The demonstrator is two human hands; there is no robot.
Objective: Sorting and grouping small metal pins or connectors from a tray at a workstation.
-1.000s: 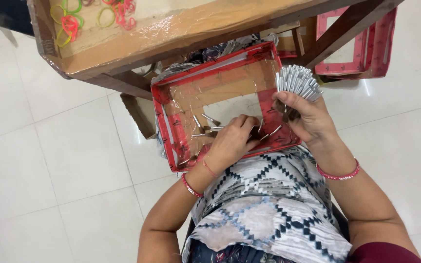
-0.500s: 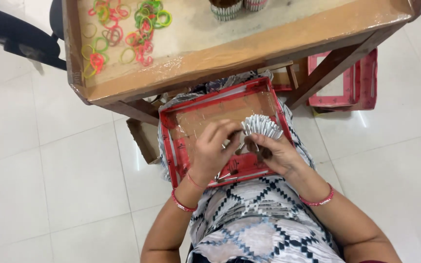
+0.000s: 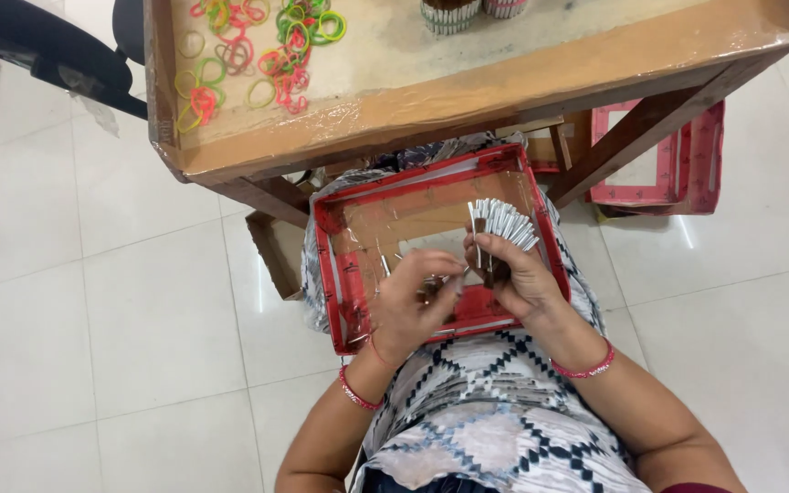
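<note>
Over the shallow red-rimmed tray [image 3: 335,265] on the person's lap, the right hand [image 3: 518,278] is pinching a fanned bundle of thin silvery sticks [image 3: 502,222], fingers closed around its lower end. The left hand [image 3: 413,301] is curling its fingers just beside the bundle, seemingly nipping one loose stick [image 3: 383,265], though that grip is unclear. To do this well, the fan is best kept tight at its base and each stick fed in flush, above the tray so strays drop inside.
</note>
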